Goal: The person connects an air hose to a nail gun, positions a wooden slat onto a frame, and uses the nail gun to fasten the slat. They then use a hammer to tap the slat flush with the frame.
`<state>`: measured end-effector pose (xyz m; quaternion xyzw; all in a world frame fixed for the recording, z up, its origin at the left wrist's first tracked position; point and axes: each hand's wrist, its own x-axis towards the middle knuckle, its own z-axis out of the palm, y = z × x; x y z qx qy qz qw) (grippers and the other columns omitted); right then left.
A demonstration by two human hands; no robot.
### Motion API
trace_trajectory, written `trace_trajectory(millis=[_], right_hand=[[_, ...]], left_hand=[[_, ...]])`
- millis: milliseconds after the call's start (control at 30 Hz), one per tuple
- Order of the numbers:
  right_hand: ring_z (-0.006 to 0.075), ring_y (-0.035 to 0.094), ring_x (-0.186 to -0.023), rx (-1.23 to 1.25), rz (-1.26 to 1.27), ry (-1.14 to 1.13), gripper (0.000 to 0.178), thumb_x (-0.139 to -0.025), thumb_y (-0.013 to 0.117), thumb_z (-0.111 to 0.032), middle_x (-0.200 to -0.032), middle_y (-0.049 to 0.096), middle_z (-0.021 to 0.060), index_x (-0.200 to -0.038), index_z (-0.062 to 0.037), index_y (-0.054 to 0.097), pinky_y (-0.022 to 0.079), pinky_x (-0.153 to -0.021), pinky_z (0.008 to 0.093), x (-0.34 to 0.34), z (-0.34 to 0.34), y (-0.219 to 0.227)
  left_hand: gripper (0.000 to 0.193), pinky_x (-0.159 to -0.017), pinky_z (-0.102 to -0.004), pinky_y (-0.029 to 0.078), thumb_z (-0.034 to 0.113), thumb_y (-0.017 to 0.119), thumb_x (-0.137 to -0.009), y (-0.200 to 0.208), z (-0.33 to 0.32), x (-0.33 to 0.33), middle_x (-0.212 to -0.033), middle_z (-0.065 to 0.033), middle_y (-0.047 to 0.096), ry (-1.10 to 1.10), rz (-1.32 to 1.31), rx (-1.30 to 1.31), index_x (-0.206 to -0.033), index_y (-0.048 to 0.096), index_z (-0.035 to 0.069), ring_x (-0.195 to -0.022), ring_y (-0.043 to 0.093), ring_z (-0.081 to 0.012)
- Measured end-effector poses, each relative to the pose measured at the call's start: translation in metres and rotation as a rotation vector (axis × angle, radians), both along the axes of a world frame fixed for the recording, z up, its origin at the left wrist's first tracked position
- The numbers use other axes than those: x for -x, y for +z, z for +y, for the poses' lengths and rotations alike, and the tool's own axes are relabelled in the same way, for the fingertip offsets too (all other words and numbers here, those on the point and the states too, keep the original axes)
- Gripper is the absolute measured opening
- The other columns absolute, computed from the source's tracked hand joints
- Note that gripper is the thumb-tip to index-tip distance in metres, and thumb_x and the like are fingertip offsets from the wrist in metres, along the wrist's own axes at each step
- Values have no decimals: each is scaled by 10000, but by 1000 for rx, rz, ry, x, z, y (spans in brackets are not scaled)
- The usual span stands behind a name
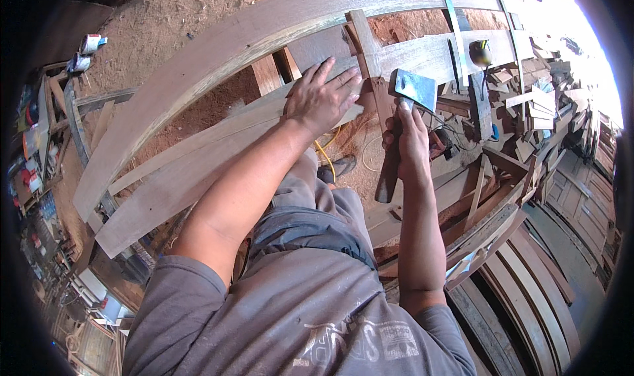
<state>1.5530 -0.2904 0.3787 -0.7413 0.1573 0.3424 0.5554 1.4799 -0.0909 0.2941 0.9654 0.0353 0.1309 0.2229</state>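
My left hand [319, 97] lies on a pale wooden board [254, 121], its fingers spread toward a short wooden crosspiece [364, 45]. In my right hand [411, 141] is a hatchet [415, 88] with a broad, shiny, flat metal head and a dark wooden handle. The head points away from me and the handle end slants down toward my legs. Close to the left of the hatchet, a reddish-brown wooden piece [382, 102] meets the crosspiece. The crosspiece rests against a long curved plank [198, 59] on the far side. Part of the joint is hidden by my left fingers.
An L-shaped metal bar [456, 36] crosses the planks at the right, near a round black-and-yellow object [481, 52]. Wood offcuts [538, 108] pile up farther right. Stacked boards [522, 297] lie at lower right. A yellow cord [325, 156] runs by my feet.
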Motion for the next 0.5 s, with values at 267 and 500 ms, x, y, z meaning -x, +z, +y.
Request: trace_trajectory(millis=[267,500], right_hand=[[109,577,-775,7,-37,-36,351,-1107,597,-400,-912,599,6,-1233,-75,635,484,-640,288,11,-2,-3],[121,509,-614,-141,173,-237,201,-1119,581,-326,-831,573,11,-1176,-137,616,436,-557,277,26,10,-4]], left_hand=[[401,-1176,-482,458,372,694,-1011,0,-1,0,-1455,40,695,17,-10,3,-1367,747,195,-1449,536,-360],[405,-1183,-477,455,386,675,-1024,-4,-1,0,-1464,50,690,5,-17,-47,-1384,738,211,-1447,541,-352]])
